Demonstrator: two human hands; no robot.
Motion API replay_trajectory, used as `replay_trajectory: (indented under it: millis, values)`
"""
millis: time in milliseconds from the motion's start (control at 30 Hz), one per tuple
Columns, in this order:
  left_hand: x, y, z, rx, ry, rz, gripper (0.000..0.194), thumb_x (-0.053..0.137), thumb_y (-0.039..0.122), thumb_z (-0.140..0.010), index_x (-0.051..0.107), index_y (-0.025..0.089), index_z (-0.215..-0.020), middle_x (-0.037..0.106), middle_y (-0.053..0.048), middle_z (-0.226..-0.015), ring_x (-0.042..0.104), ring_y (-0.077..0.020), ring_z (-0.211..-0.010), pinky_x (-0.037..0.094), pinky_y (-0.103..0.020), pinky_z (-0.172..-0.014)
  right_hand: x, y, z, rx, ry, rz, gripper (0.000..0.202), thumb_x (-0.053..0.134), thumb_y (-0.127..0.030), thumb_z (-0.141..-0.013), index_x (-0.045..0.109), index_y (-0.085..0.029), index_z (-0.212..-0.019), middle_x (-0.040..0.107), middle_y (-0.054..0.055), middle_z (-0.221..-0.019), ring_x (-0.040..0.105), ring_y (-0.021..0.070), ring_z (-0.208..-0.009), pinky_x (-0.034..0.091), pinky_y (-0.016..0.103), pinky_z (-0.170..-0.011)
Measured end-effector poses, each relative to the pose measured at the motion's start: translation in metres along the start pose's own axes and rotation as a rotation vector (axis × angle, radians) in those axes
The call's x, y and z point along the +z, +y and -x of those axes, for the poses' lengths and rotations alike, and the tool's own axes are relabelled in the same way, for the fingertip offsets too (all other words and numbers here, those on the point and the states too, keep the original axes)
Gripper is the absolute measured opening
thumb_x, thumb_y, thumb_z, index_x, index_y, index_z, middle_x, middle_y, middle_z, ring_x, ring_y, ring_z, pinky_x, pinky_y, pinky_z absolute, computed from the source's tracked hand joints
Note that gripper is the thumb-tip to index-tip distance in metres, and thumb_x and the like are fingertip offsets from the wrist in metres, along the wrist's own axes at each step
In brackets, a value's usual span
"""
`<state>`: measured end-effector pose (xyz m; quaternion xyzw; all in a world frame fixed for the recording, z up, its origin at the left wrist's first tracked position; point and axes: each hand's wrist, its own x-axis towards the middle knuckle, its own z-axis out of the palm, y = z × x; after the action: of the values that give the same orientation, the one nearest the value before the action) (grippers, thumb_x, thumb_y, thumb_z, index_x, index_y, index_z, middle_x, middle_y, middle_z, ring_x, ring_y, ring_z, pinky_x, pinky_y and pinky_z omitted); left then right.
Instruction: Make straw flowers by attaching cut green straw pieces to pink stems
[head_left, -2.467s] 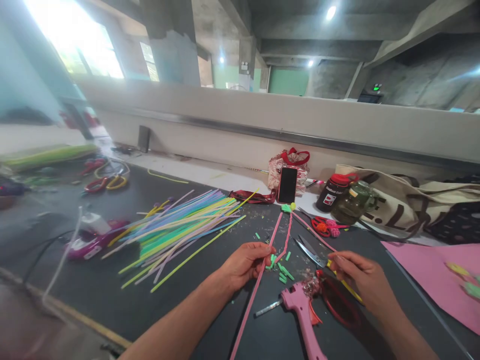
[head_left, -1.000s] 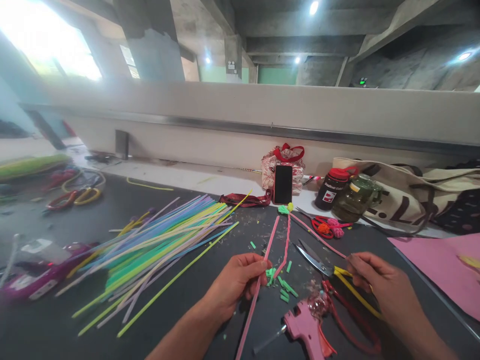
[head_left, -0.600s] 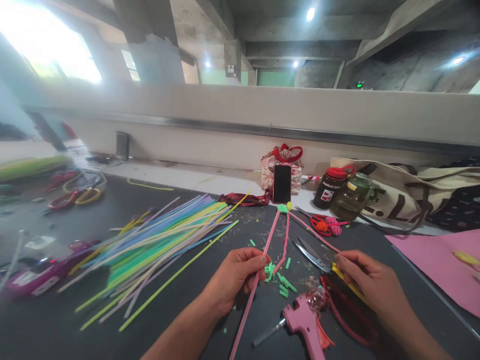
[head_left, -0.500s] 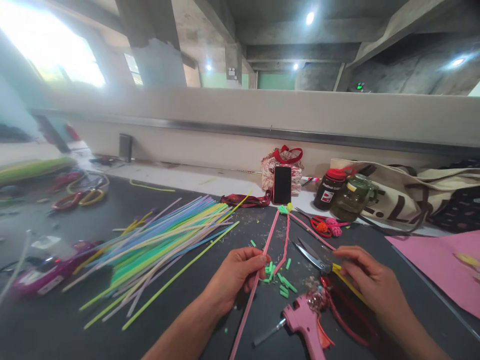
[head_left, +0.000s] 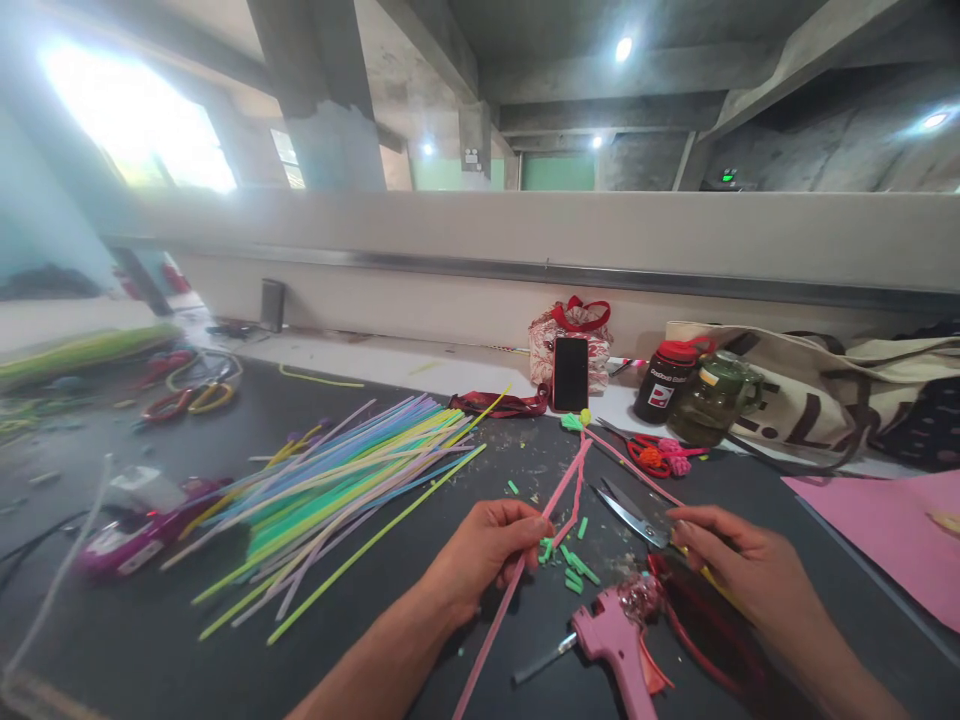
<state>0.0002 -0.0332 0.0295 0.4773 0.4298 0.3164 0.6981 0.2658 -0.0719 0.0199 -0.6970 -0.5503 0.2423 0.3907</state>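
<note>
Pink strand (head_left: 490, 640) runs toward the table's (head_left: 187, 660) near edge, pinched between fingers of the left hand (head_left: 487, 555). Fingers of the right hand (head_left: 739, 565) grip a second pink strand (head_left: 634, 468).

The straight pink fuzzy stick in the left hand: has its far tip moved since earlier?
Yes, rightward: the pink stick had its tip left of the middle of the upright black phone; now it's right.

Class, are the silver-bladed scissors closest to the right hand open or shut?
Open: the blades of the scissors spread apart from the pivot, leaving a gap between their tips.
</note>
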Motion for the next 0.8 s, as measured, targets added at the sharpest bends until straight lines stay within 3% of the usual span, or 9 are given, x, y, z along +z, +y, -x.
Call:
replay_trajectory:
  millis: [200,333,367,433,500,667,800]
  values:
    - [0.011,0.002,0.010,-0.029,-0.146,-0.063,0.028,0.063,0.040,-0.066,0.063,0.012,-0.067,0.048,0.005,-0.039,0.029,-0.0027,-0.031,0.015,-0.018,-0.035,0.008,-0.007,0.008,-0.030,-0.135,-0.225,0.024,0.059,-0.043,-0.075,0.064,-0.020,-0.070,0.053,-0.004,-0.052,0.048,0.0111,-0.050,0.034,0.020,-0.048]
    - [0.017,0.001,0.015,-0.046,-0.258,-0.142,0.021,0.063,0.033,-0.065,0.064,0.011,-0.063,0.047,0.005,-0.038,0.033,-0.0035,-0.033,0.018,-0.018,-0.037,0.015,-0.011,0.015,0.031,-0.294,-0.558,0.028,0.062,-0.038,-0.075,0.061,-0.023,-0.099,0.055,-0.004,-0.057,0.045,0.0089,-0.048,0.029,0.018,-0.043]
    - [0.019,0.000,0.016,-0.058,-0.269,-0.169,0.020,0.063,0.031,-0.065,0.064,0.012,-0.062,0.047,0.005,-0.039,0.034,-0.0037,-0.034,0.019,-0.018,-0.038,0.016,-0.013,0.017,0.020,-0.340,-0.611,0.027,0.063,-0.036,-0.075,0.061,-0.023,-0.099,0.055,-0.004,-0.057,0.042,0.0077,-0.046,0.027,0.018,-0.042]
    - [0.022,-0.001,0.017,-0.090,-0.284,-0.229,0.019,0.063,0.030,-0.064,0.064,0.012,-0.061,0.048,0.005,-0.040,0.034,-0.0039,-0.034,0.020,-0.018,-0.037,0.019,-0.017,0.019,-0.029,-0.401,-0.648,0.015,0.062,-0.033,-0.077,0.065,-0.018,-0.080,0.052,-0.004,-0.052,0.037,0.0059,-0.043,0.024,0.018,-0.041]
    - [0.025,-0.002,0.017,-0.117,-0.286,-0.269,0.019,0.063,0.031,-0.064,0.064,0.012,-0.061,0.047,0.005,-0.040,0.034,-0.0042,-0.034,0.019,-0.019,-0.037,0.021,-0.020,0.021,-0.053,-0.427,-0.661,0.023,0.060,-0.032,-0.079,0.061,-0.015,-0.063,0.050,-0.004,-0.048,0.035,0.0054,-0.042,0.024,0.019,-0.042]
    - [0.031,-0.002,0.018,-0.117,-0.283,-0.296,0.016,0.059,0.027,-0.065,0.065,0.013,-0.061,0.046,0.005,-0.039,0.036,-0.0048,-0.034,0.019,-0.019,-0.038,0.025,-0.020,0.022,0.034,-0.423,-0.769,0.024,0.064,-0.039,-0.075,0.067,-0.016,-0.081,0.051,-0.003,-0.047,0.039,0.0063,-0.042,0.022,0.018,-0.040]
    - [0.030,-0.001,0.019,-0.123,-0.266,-0.277,0.019,0.062,0.031,-0.063,0.065,0.013,-0.060,0.047,0.004,-0.041,0.038,-0.0049,-0.037,0.021,-0.018,-0.039,0.025,-0.019,0.023,0.137,-0.458,-0.834,0.024,0.068,-0.038,-0.071,0.065,-0.015,-0.068,0.053,-0.003,-0.047,0.043,0.0060,-0.041,0.025,0.017,-0.040]
